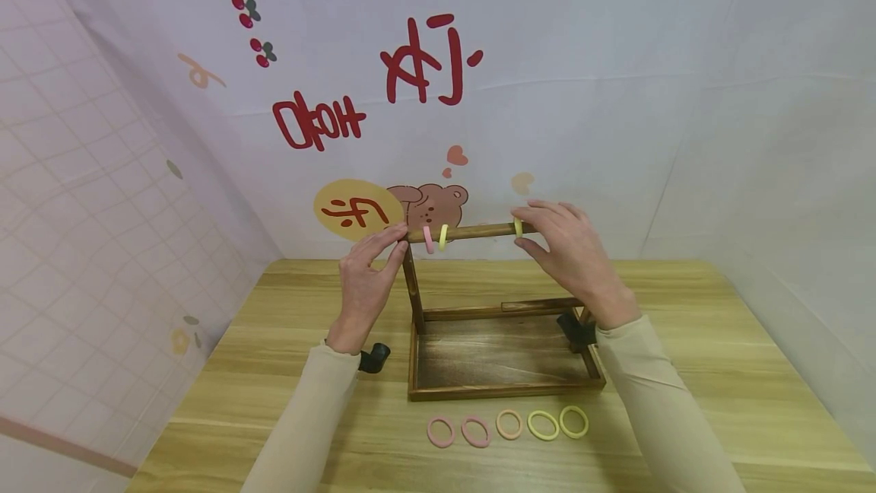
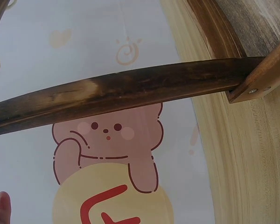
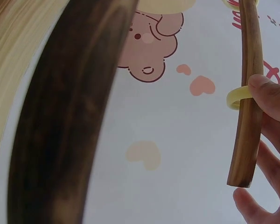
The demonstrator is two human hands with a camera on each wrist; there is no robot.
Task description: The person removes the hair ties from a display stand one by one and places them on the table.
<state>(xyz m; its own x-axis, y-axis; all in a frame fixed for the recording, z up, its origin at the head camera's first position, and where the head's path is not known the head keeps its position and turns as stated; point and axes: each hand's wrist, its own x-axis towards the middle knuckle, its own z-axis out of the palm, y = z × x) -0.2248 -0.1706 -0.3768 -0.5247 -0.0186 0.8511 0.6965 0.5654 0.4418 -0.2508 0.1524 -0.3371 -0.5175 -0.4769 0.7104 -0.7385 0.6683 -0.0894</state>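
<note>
A wooden bar point(image 1: 479, 232) runs across the top of a dark wooden stand. At its left end, by the top of the upright post point(image 1: 414, 287), my left hand point(image 1: 366, 280) pinches the bar between fingers and thumb. My right hand point(image 1: 568, 249) pinches a yellow ring point(image 3: 235, 98) that goes around the bar near its right end. In the right wrist view that bar end is bare. A pink ring point(image 1: 428, 240) and another yellow ring point(image 1: 443, 237) hang on the bar nearer the left hand. Only a fingertip point(image 2: 3, 207) shows in the left wrist view.
The stand's shallow tray base point(image 1: 506, 391) sits on the wood-grain table point(image 1: 691, 356). In front of it lies a row of rings: pink point(image 1: 441, 431), orange point(image 1: 509, 424) and yellow point(image 1: 573, 422). A printed cloth point(image 1: 582, 112) hangs close behind the stand.
</note>
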